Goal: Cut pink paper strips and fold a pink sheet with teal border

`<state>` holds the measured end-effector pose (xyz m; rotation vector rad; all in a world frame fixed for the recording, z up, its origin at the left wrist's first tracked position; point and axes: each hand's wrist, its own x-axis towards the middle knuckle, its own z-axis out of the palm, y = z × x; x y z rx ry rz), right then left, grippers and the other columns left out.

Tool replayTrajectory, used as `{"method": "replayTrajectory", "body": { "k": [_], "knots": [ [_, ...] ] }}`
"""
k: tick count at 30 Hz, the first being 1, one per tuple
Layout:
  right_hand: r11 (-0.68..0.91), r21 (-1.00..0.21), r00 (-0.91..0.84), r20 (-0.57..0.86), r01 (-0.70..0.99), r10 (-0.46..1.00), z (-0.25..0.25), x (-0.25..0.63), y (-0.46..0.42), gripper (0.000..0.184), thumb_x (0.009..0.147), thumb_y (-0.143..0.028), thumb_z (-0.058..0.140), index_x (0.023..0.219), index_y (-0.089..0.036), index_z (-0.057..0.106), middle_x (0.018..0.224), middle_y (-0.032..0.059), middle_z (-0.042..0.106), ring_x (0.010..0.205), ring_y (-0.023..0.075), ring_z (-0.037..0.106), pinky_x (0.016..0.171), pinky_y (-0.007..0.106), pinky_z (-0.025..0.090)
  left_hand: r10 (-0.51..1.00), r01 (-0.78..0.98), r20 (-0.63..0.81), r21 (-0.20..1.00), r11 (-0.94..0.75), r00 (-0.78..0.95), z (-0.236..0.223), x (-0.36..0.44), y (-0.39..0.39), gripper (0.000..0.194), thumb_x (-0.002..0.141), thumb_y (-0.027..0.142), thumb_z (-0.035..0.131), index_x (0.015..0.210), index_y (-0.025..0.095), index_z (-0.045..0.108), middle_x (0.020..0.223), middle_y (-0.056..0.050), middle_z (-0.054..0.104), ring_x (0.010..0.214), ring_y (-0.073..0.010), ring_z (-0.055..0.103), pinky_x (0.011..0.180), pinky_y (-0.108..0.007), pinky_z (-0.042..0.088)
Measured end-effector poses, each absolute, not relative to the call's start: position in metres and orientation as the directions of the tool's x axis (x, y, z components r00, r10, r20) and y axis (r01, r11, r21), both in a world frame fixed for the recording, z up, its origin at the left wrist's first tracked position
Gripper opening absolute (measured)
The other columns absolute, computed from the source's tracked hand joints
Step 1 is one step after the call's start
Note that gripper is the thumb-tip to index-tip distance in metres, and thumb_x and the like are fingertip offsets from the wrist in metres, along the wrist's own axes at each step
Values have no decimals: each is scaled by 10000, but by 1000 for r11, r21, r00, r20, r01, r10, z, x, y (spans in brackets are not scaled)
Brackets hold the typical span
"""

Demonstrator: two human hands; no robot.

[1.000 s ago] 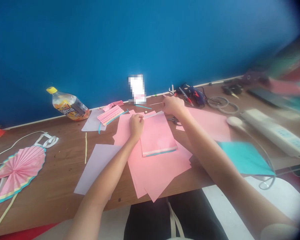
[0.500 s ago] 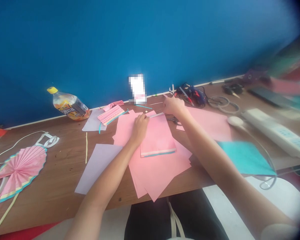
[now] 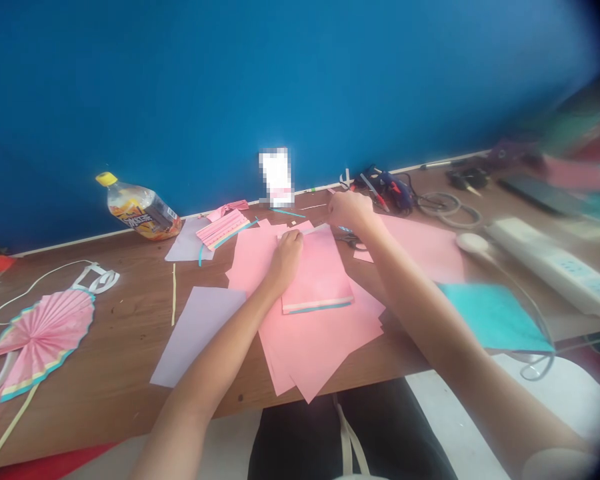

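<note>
left hand (image 3: 285, 261) curled closed on the pink paper sheet (image 3: 317, 273) — light, soft, likely floppy, best held flat at its edges — right hand (image 3: 349, 212) bunched near its far corner, grip unclear.

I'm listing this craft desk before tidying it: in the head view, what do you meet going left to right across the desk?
Pink pleated paper fan → lavender paper sheet → left hand → right hand → teal paper sheet → white power strip

A smooth, deep blue painted wall (image 3: 280, 80) rises behind the long brown wood-grain desk (image 3: 115, 373). A thin white strip (image 3: 80, 241) runs where they meet.
</note>
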<state>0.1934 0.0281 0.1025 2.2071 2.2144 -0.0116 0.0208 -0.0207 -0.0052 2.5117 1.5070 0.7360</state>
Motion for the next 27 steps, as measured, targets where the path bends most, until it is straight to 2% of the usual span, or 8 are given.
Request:
{"method": "replayTrajectory", "body": {
  "k": [6, 16, 22, 27],
  "knots": [
    [22, 30, -20, -59, 999, 998, 106, 191, 23, 464, 706, -180, 639, 1169, -152, 652, 1090, 174, 677, 1036, 307, 641, 847, 374, 511, 861, 824, 338, 298, -481, 380, -10, 24, -17, 338, 847, 3, 337, 1091, 99, 550, 1164, -160, 568, 1141, -245, 502, 1013, -379, 407],
    [-30, 62, 34, -65, 998, 997, 102, 187, 23, 453, 775, -212, 603, 1220, -130, 629, 1101, 213, 661, 1040, 302, 636, 844, 358, 497, 849, 865, 370, 188, -466, 377, -7, 27, -24, 381, 925, 169, 345, 1272, 146, 500, 1199, -133, 542, 1094, -252, 479, 954, -378, 428],
    [-58, 100, 67, -85, 993, 994, 102, 184, 21, 525, 803, -213, 585, 1319, -122, 557, 1150, 232, 640, 1048, 307, 632, 832, 347, 490, 844, 867, 372, 164, -470, 387, -8, 27, -23, 403, 924, 180, 347, 1295, 137, 498, 1204, -134, 531, 1097, -257, 469, 944, -373, 420],
    [-54, 90, 59, -56, 995, 997, 102, 182, 19, 653, 821, -174, 556, 1454, -148, 399, 1156, 233, 640, 1068, 324, 628, 842, 373, 490, 844, 865, 360, 160, -476, 398, -7, 27, -24, 413, 930, 194, 342, 1310, 124, 489, 1211, -141, 525, 1099, -258, 461, 961, -376, 413]
  ]
}}
